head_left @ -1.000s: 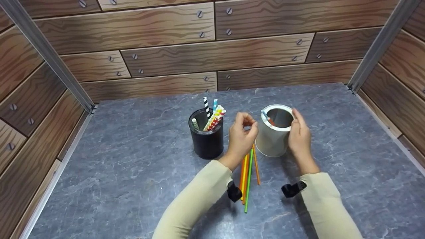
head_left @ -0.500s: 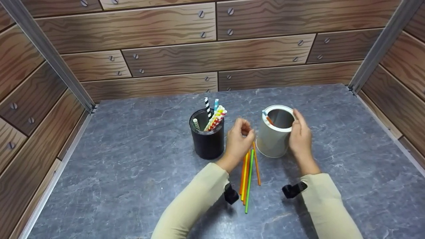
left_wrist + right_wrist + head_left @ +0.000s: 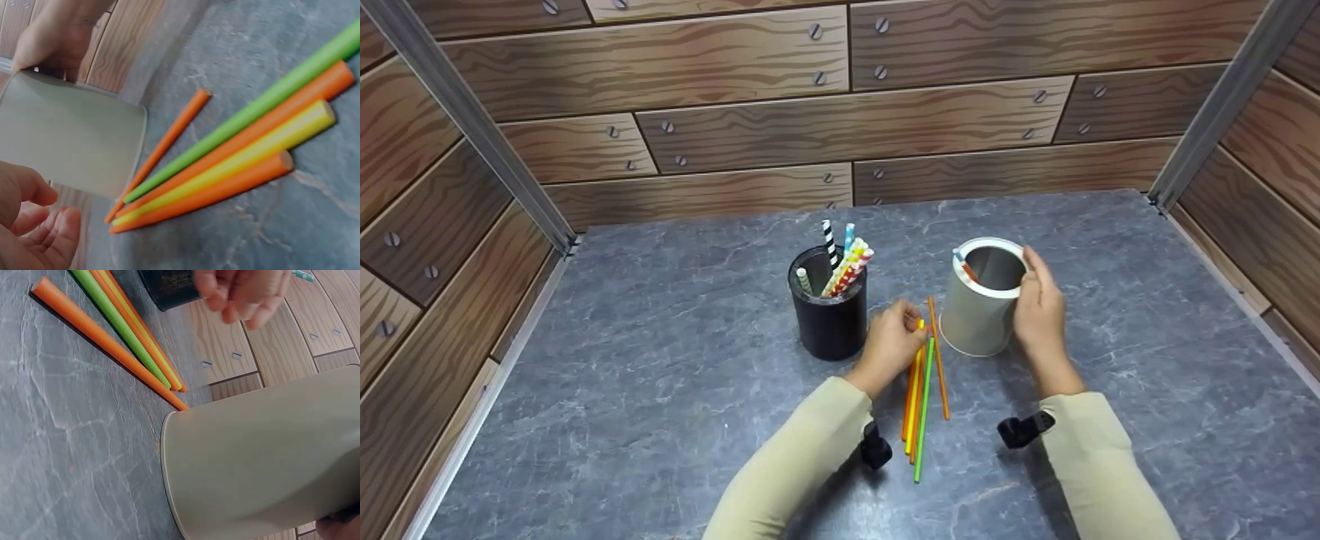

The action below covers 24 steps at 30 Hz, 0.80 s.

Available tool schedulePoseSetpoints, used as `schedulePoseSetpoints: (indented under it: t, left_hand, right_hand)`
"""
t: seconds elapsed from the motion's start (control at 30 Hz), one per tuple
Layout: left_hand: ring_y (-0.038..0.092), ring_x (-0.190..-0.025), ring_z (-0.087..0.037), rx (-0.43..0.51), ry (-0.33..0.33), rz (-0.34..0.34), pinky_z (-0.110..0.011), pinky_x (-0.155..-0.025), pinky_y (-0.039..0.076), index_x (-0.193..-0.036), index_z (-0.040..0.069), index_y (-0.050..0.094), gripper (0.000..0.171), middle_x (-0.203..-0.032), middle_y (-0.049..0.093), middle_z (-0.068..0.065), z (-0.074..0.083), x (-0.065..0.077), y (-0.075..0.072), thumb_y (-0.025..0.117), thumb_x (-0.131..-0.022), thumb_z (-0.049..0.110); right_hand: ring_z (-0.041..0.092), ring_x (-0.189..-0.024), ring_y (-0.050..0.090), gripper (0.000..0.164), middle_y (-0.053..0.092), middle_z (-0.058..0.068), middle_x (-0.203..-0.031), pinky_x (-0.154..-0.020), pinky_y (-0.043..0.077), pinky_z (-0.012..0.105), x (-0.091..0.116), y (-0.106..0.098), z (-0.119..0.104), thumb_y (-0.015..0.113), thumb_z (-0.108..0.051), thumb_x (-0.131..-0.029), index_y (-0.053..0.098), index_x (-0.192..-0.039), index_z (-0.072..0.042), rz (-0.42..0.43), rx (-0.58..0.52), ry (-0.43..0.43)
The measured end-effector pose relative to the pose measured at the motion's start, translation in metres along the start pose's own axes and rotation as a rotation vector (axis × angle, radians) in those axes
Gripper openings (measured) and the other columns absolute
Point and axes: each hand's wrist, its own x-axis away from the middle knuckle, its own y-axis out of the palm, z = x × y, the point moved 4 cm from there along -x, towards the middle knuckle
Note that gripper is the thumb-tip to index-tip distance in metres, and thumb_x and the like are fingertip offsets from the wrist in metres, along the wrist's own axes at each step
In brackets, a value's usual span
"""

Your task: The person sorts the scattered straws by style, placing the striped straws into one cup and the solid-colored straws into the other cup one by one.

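Note:
My left hand is low over the far ends of several thin coloured sticks on the tabletop. In the left wrist view its thumb and loosely bent fingers are apart, with nothing between them. The sticks are orange, yellow and green; a green stick lies nearest me and an orange stick lies a little apart on the right. My right hand holds the side and rim of a beige cylindrical container with a white rim. A blue and orange piece shows at its mouth.
Left of my left hand stands a black cup holding several patterned paper straws. The grey marbled tabletop meets wood-patterned walls at the back and sides, with metal posts in the corners.
My left hand has moved down and toward me, from beside the container's rim to the far ends of the sticks. My right hand has stayed on the container.

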Motion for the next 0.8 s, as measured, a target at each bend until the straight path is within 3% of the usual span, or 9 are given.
schedulePoseSetpoints:
  t: [0.33,0.63,0.8]
  left_hand:
    - [0.046,-0.059,-0.009,-0.064,-0.037,-0.085,-0.018,-0.055,0.041,-0.085,-0.001,0.066,0.017,-0.068,0.061,-0.003,-0.017,0.01,0.013,0.065,-0.067,0.0]
    - [0.052,-0.064,-0.019,-0.141,-0.031,-0.128,-0.026,-0.06,0.045,-0.08,0.003,0.07,0.018,-0.073,0.066,-0.006,-0.019,0.01,0.019,0.06,-0.067,-0.004]
    - [0.047,-0.063,-0.017,-0.163,-0.043,-0.141,-0.026,-0.059,0.043,-0.077,0.004,0.069,0.017,-0.071,0.063,-0.005,-0.019,0.007,0.021,0.058,-0.068,-0.005]
  right_hand:
    - [0.029,-0.13,0.038,0.045,0.046,0.019,-0.137,-0.109,0.027,0.034,0.0,0.0,0.0,0.029,-0.008,-0.094,0.044,-0.135,0.003,-0.002,-0.009,0.002]
    - [0.027,-0.131,0.037,0.046,0.045,0.017,-0.138,-0.109,0.026,0.032,0.0,0.0,-0.001,0.027,-0.01,-0.094,0.043,-0.136,0.001,-0.008,-0.008,0.007]
    - [0.028,-0.131,0.037,0.046,0.045,0.018,-0.137,-0.109,0.026,0.033,0.0,0.0,-0.001,0.028,-0.01,-0.094,0.044,-0.135,0.002,-0.003,-0.003,0.004]
